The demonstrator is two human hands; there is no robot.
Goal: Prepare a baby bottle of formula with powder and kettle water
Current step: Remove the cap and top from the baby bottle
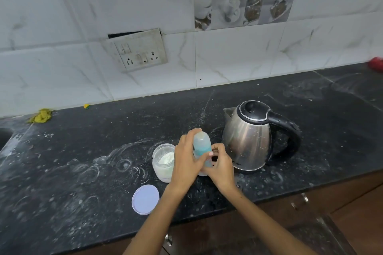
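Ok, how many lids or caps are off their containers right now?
1. The pale round lid lies flat on the counter, in front of the open powder jar. The bottle still wears its cap; the kettle is closed.

Your single head view looks forward and down from above, near your hands (204,163) gripping the bottle (202,147), with counter (83,172) around the grip and wall (62,47) beyond it.

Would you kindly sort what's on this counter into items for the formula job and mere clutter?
For the job: baby bottle, powder jar, jar lid, kettle.
Lying about: yellow cloth, red object, small yellow-green scrap.
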